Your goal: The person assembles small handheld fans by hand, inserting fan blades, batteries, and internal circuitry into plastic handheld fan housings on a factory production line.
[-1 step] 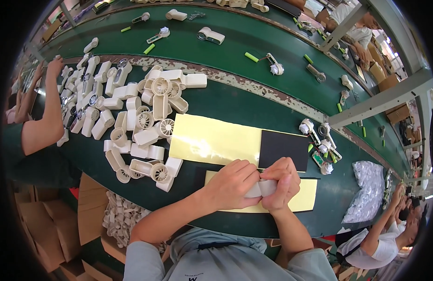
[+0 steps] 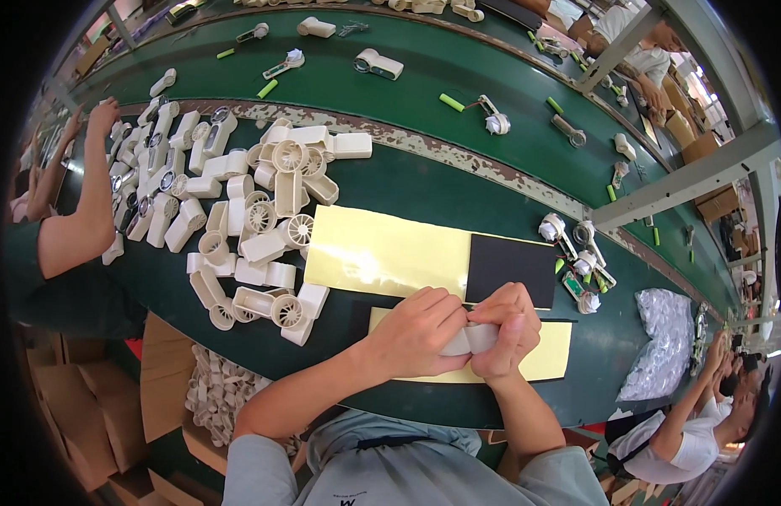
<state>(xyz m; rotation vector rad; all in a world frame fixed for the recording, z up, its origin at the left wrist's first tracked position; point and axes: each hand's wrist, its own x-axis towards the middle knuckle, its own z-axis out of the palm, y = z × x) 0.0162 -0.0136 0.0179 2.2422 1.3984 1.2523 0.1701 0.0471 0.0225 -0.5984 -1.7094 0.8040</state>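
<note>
Both my hands meet over the front sheet and are closed around a white plastic fan housing [image 2: 483, 338]. My left hand [image 2: 420, 331] grips its left end, fingers curled over the top. My right hand [image 2: 506, 331] wraps its right end, thumb along the near side. The fingers hide most of the housing. Beneath them lies a yellow sheet [image 2: 546, 350] with a dark edge. Just beyond, a longer glossy yellow sheet [image 2: 390, 249] has a black foam part [image 2: 513, 268] at its right end.
White fan housings [image 2: 268, 249] are heaped at left; a co-worker's arm [image 2: 91, 190] reaches there. Fan assemblies with green batteries [image 2: 583, 261] and a clear plastic bag [image 2: 658, 346] lie at right. A green conveyor [image 2: 323, 72] carries parts behind. A metal post [image 2: 690, 181] stands at right.
Parts on the conveyor have shifted very slightly left. The co-worker's hand at left has moved a little. My hands keep the same hold.
</note>
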